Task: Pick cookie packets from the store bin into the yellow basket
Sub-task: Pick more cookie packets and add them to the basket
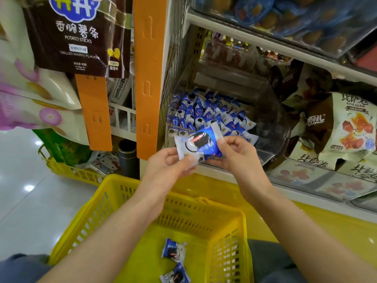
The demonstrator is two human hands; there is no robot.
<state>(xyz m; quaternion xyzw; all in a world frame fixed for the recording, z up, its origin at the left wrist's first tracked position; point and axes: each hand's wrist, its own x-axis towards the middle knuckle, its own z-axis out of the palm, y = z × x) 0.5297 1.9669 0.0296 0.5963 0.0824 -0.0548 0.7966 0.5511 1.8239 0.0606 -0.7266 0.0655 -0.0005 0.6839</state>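
Note:
A blue-and-white cookie packet (201,142) is held up in front of the store bin (271,127), above the yellow basket (114,199). My left hand (169,166) pinches its lower left edge and my right hand (236,152) pinches its right edge. Several more of the same packets (206,113) lie heaped in the clear bin on the shelf. Two packets lie on the basket's floor, one (173,250) above the other (176,275).
An orange hanging strip (149,78) and snack bags (77,35) hang left of the bin. Brown-and-white snack packs (342,127) fill the shelf to the right. A second yellow basket (67,170) stands on the shiny floor at left.

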